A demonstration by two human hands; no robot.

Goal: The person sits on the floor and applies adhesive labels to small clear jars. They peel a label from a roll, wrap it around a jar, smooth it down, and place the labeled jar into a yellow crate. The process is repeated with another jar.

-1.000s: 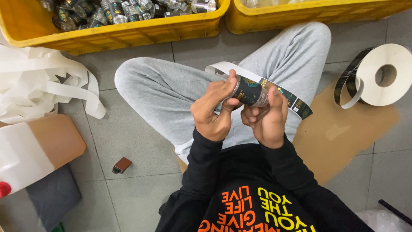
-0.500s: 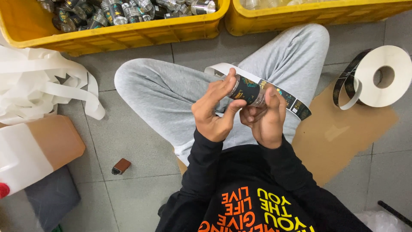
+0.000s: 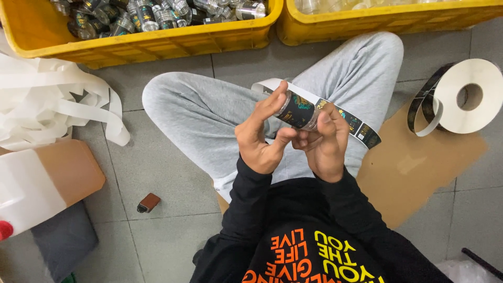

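Both hands grip one small clear jar point(image 3: 297, 111) held above the lap: the left hand point(image 3: 260, 137) curls round its near end, thumb pressing up, and the right hand point(image 3: 324, 140) closes fingers over a dark label half wrapped on it. A label strip point(image 3: 352, 124) trails off toward the roll point(image 3: 465, 96) at the cardboard sheet's point(image 3: 419, 167) far edge. A judgement: if the jar turns askew under the thumbs, the label could wrinkle or land crooked; tension from the trailing strip could also drag it off line.
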